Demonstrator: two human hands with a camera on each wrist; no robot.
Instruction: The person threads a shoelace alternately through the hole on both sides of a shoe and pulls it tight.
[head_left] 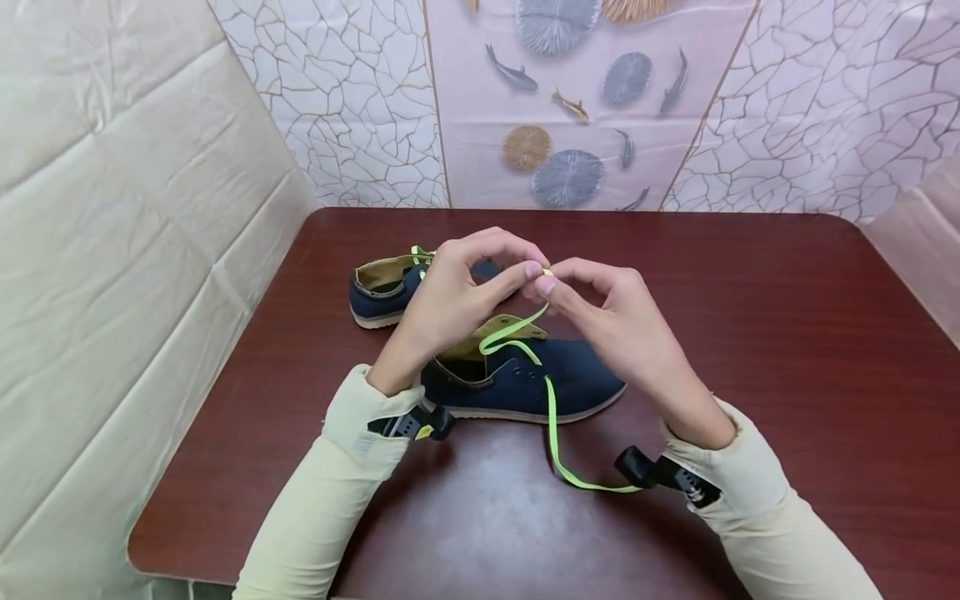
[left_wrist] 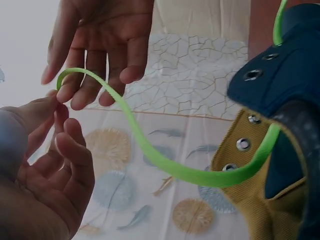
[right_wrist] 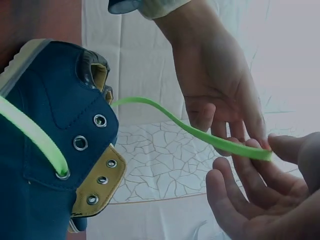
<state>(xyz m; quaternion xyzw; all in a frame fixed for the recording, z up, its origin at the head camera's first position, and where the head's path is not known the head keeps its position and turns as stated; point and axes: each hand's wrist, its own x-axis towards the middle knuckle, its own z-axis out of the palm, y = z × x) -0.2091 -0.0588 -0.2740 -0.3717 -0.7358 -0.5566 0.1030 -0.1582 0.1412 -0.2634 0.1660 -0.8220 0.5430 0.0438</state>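
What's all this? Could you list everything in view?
Near shoe: 1, navy, mid-table
Far shoe: 1, navy, behind near shoe
Near lace: 1, lime green, in near shoe
Far lace: 1, lime green, on far shoe
Table: 1, reddish-brown, under shoes
Backdrop: 1, white and pink, behind table
Cloth: count unclear, cream, both sides
Wrist cameras: 2, black, one per wrist
Sleeves: 2, cream, one per arm
Left hand: 1, pinching near lace
Right hand: 1, pinching near lace

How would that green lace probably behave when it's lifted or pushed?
The green lace is probably floppy: it sags in a loose curve beside the nearer shoe. It looks light for its length, being a narrow strip. Its flat band suggests it would twist rather than roll.
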